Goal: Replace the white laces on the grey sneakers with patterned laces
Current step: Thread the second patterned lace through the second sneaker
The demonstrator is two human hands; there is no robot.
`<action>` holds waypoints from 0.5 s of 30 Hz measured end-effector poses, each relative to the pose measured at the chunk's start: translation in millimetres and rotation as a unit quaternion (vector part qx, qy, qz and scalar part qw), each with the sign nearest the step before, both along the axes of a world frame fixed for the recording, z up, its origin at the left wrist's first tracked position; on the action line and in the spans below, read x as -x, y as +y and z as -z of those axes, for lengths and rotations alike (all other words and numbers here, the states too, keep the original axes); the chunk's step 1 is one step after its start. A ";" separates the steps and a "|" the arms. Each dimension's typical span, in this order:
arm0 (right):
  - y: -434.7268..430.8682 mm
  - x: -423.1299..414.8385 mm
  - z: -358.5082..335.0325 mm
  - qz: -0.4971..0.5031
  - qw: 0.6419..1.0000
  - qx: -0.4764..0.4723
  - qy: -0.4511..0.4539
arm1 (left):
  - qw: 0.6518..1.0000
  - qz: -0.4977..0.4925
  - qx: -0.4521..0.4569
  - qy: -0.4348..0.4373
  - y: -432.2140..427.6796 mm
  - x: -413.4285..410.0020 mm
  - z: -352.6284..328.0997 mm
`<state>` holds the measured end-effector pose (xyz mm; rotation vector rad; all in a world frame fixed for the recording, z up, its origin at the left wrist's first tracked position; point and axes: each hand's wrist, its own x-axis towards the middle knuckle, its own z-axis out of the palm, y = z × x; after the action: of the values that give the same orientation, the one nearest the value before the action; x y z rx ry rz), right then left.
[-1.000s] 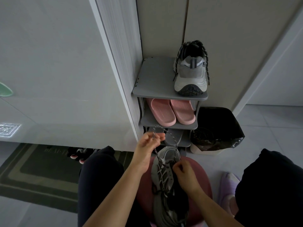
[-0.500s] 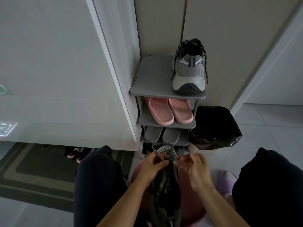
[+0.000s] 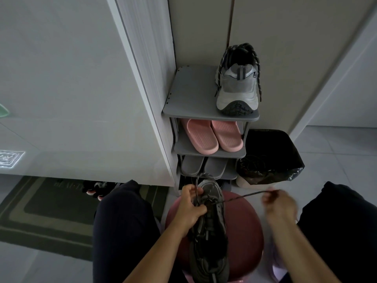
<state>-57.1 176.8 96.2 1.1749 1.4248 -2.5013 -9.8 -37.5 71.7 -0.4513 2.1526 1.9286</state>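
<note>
A grey sneaker (image 3: pixel 212 231) lies toe-away on a round red stool (image 3: pixel 244 231) between my knees. My left hand (image 3: pixel 190 207) grips the sneaker's left side near the toe, its fingers also around one end of the dark patterned lace. My right hand (image 3: pixel 278 205), blurred, pinches the other lace end (image 3: pixel 242 198) and holds it stretched out to the right of the shoe. A second grey sneaker (image 3: pixel 237 84) with a patterned lace stands heel-toward me on the top shelf of the grey shoe rack (image 3: pixel 189 99).
Pink slippers (image 3: pixel 212 136) and grey slippers (image 3: pixel 204 165) fill the rack's lower shelves. A bin lined with a black bag (image 3: pixel 269 158) stands right of the rack. A white cabinet (image 3: pixel 81 88) lies to the left, with a dark doormat (image 3: pixel 40 211) below it. A lilac slipper (image 3: pixel 275 264) is on the floor.
My right hand has drawn the lace end out to the right, away from the shoe. My left hand has dropped from above the toe onto the sneaker's left side.
</note>
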 end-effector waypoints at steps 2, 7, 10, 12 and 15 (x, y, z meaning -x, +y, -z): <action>38.7 15.2 -9.4 0.078 0.992 -0.068 0.069 | 1.000 -0.006 -0.015 0.002 -1.2 0.9 3.1; 29.3 26.1 14.6 -0.166 0.931 -0.325 -0.020 | 0.999 -0.019 -0.032 -0.011 -1.2 1.5 6.4; -16.7 1.4 41.4 -0.418 0.798 -0.434 0.017 | 0.999 -0.019 -0.030 -0.011 -0.9 1.2 8.4; -42.9 -14.1 44.4 -0.448 0.748 -0.473 0.122 | 0.999 -0.018 -0.026 -0.006 -1.6 1.0 7.9; -63.3 -22.8 31.9 -0.481 0.683 -0.505 0.217 | 1.000 -0.011 -0.030 -0.001 -2.2 0.9 8.3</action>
<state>-34.3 113.6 64.3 -0.3777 2.6616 -1.1548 -10.7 -39.7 63.4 -0.4674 2.0910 1.9963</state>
